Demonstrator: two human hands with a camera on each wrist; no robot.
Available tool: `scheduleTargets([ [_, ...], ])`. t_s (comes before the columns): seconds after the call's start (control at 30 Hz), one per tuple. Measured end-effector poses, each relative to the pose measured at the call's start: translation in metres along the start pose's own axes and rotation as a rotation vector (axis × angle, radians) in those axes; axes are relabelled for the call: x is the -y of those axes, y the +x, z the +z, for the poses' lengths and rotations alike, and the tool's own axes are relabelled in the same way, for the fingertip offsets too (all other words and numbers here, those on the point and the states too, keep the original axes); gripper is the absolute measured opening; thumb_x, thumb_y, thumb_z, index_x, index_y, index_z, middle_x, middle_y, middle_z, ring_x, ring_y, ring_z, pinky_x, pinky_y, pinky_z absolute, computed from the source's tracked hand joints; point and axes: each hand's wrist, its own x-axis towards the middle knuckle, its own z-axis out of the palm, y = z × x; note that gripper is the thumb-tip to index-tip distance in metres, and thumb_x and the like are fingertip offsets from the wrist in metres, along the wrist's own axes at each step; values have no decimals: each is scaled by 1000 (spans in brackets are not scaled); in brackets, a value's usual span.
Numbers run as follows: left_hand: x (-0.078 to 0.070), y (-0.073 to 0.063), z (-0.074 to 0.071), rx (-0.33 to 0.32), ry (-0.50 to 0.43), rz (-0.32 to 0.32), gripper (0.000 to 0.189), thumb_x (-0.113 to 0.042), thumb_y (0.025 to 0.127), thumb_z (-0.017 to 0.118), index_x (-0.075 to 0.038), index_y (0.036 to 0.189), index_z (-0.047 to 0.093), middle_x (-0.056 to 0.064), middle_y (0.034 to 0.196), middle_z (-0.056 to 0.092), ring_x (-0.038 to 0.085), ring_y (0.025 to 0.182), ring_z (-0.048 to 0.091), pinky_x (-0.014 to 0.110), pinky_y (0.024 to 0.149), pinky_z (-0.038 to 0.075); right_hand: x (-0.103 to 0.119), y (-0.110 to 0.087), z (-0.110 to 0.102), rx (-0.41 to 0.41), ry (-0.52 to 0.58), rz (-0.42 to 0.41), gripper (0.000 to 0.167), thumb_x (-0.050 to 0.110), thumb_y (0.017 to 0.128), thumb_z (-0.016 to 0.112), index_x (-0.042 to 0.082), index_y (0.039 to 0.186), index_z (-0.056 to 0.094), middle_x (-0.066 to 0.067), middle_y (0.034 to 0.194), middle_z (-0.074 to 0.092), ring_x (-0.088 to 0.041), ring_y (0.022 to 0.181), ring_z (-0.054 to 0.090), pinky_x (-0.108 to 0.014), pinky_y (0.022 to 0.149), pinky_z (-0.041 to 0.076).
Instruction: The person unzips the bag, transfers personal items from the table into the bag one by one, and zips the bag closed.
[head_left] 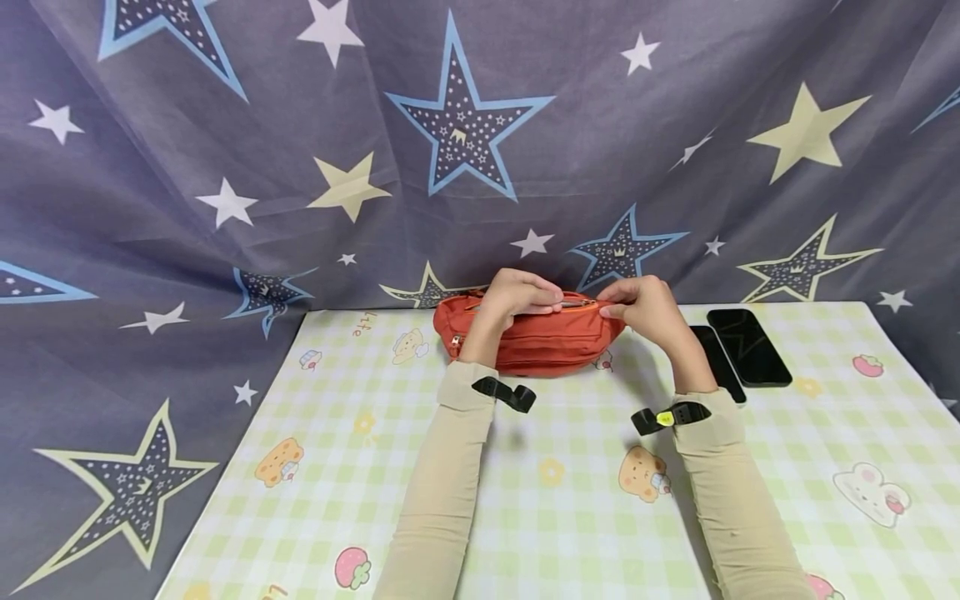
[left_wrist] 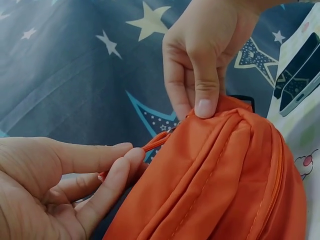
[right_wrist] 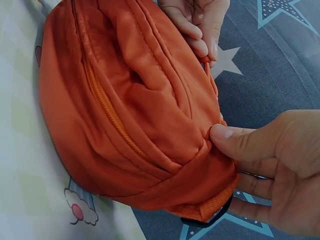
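Observation:
An orange-red waist bag [head_left: 551, 342] sits at the back of the table, against the star curtain. My left hand [head_left: 517, 298] is at its top edge, and in the left wrist view thumb and fingertips pinch an orange zipper pull cord [left_wrist: 157, 141]. At the bag's right end my right hand [head_left: 643, 307] grips the fabric, thumb [right_wrist: 227, 134] on the near side and fingers behind. Part of the top zipper [head_left: 579, 303] shows between the hands. A second zipper [right_wrist: 107, 107] runs along the bag's front panel. The black strap buckle [left_wrist: 244, 101] sticks out past the right hand.
Two dark smartphones lie side by side right of the bag: one [head_left: 750, 348] in full view, the other [head_left: 720, 367] partly behind my right wrist. A checked cloth with cartoon prints covers the table [head_left: 555, 533]. The star-patterned curtain [head_left: 570, 158] hangs directly behind.

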Motion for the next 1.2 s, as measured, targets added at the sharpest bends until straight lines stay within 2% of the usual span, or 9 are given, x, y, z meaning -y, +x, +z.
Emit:
scheduleTargets([
  [0.3, 3, 4, -11, 30, -10, -41, 18, 4, 87, 76, 6, 105, 77, 11, 89, 77, 11, 70, 75, 27, 78, 63, 0, 0, 0, 5, 11, 17, 11, 7, 89, 78, 2, 98, 79, -18, 93, 78, -11, 71, 66, -20, 59, 50],
  [0.6, 3, 3, -21, -14, -30, -33, 18, 6, 87, 75, 6, 104, 77, 10, 86, 77, 11, 70, 75, 34, 90, 61, 0, 0, 0, -13, -8, 13, 9, 7, 89, 78, 2, 97, 80, -17, 92, 78, -12, 71, 67, -21, 58, 49],
  [0.9, 6, 4, -24, -27, -76, -33, 16, 9, 85, 76, 7, 101, 77, 12, 84, 77, 14, 69, 76, 28, 77, 63, -2, -1, 1, -34, 15, 17, 9, 7, 88, 80, 2, 95, 81, -17, 91, 78, -14, 68, 66, -21, 55, 48],
  [1.07, 8, 4, -27, -34, -93, -16, 16, 11, 85, 74, 9, 101, 77, 14, 85, 77, 15, 69, 76, 29, 77, 64, -2, -1, 1, -37, 30, 25, 9, 6, 87, 80, 2, 95, 80, -18, 90, 78, -23, 69, 68, -22, 54, 48],
  [1.2, 9, 4, -33, -43, -95, -10, 14, 11, 85, 74, 8, 99, 77, 15, 87, 77, 16, 70, 76, 29, 76, 64, -1, -1, 1, -37, 37, 34, 9, 5, 87, 80, 1, 95, 80, -19, 90, 78, -24, 68, 68, -22, 53, 48],
])
